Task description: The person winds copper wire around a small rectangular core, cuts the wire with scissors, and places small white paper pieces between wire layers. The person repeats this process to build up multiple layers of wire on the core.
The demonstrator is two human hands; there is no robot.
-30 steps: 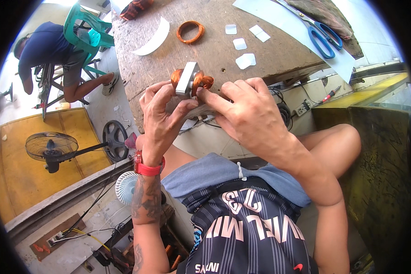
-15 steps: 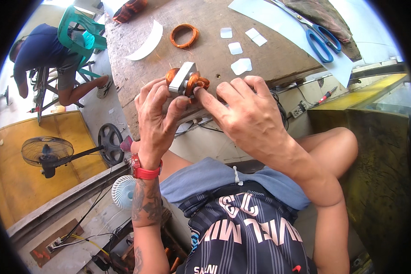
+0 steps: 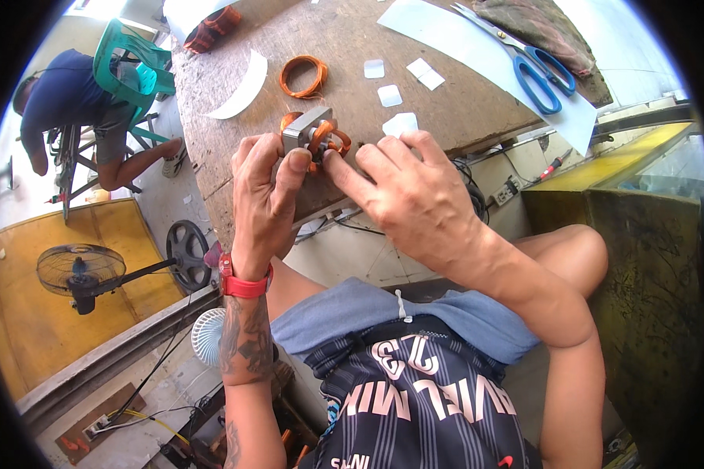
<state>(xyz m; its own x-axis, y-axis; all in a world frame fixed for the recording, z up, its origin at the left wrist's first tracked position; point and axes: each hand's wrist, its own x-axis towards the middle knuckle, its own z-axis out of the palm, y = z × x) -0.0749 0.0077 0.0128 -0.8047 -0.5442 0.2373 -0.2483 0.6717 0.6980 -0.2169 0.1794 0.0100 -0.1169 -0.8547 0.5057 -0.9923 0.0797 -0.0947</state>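
Observation:
Just above the near table edge, my left hand [image 3: 260,191] grips a small metal stator core [image 3: 305,130] between thumb and fingers. Orange-brown copper windings [image 3: 338,139] loop out from both sides of the core. From the right, my right hand [image 3: 416,187] reaches in, its index fingertip pressed to the lower part of the winding and the other fingers curled. Its thumb is hidden beneath. A loose ring of copper wire [image 3: 282,78] lies on the table just beyond the core.
On the wooden table [image 3: 235,148] lie a curved white paper strip [image 3: 244,90], several small white paper pieces [image 3: 389,95], blue-handled scissors [image 3: 536,78] on a white sheet, a cloth [image 3: 536,27] and more copper coils [image 3: 211,30]. A person [image 3: 74,102] bends over at far left, near a fan [image 3: 80,270].
The stator core has turned slightly in my left hand, and its right-hand winding now shows as more open loops. My right index finger stays at the winding. The whole view has shifted a little.

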